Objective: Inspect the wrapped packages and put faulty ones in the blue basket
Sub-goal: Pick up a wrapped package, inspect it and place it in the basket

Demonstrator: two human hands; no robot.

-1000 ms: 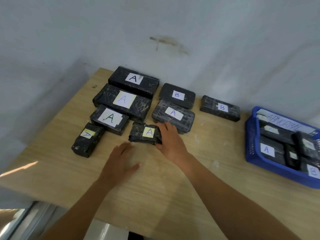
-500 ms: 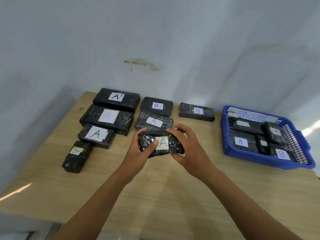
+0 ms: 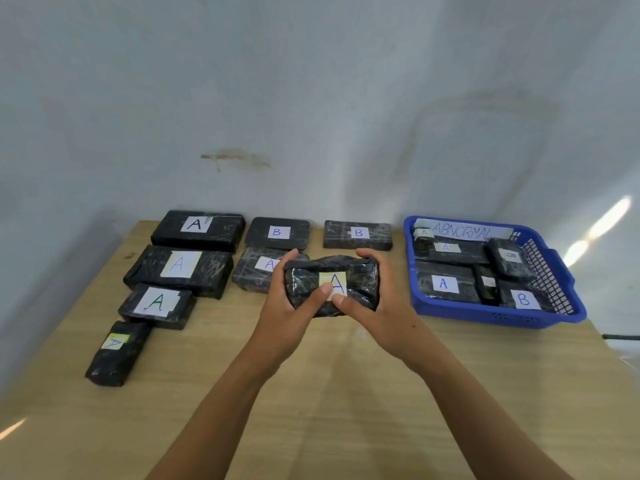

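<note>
Black-wrapped package (image 3: 360,277) marked A, held off the table (image 3: 329,427), gripped at either end by left hand (image 3: 287,313) and right hand (image 3: 381,313), thumbs on its front. Bare wood open toward the near edge. At right, well apart: blue basket (image 3: 485,315) holding several wrapped packages (image 3: 445,282) under an ABNORMAL sign (image 3: 464,232).

— Where do we have our arms?
— Our left forearm (image 3: 221,403) and right forearm (image 3: 460,386) reach in from the near edge of the desk (image 3: 311,427) and converge toward its middle.
— And our grips?
— Our left grip (image 3: 289,310) and right grip (image 3: 384,306) clasp the two ends of one wrapped package (image 3: 360,282). Our fingers (image 3: 363,253) curl over its far side, and our thumbs (image 3: 322,292) press its near face, tips almost meeting.
</note>
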